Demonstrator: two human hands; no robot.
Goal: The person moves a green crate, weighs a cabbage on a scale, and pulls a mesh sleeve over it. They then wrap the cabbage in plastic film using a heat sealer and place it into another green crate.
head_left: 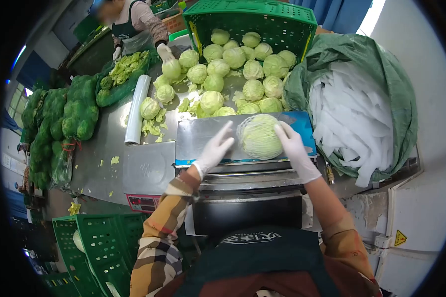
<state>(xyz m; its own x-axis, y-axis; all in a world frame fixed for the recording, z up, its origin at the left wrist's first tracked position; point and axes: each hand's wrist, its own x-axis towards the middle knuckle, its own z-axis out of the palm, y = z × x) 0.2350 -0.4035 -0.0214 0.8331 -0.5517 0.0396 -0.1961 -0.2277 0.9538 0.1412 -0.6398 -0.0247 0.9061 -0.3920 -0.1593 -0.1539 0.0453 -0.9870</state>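
A cabbage in a white foam net (260,136) rests on the metal and blue work surface (198,132) in front of me. My gloved right hand (292,148) touches the cabbage's right side, its fingers bent around the edge. To the left of the cabbage is my gloved left hand (215,148), with its fingers apart, nothing in them and a gap to the net. Behind the work surface lie several bare cabbages (211,101), some inside a tipped green crate (250,15).
A green sack (401,99) of white foam nets (349,119) stands at the right. At the left are a plastic roll (138,109), a scale (148,163) and netted cabbage bags (79,109). A co-worker (139,24) handles a cabbage. Green crates (104,247) stand lower left.
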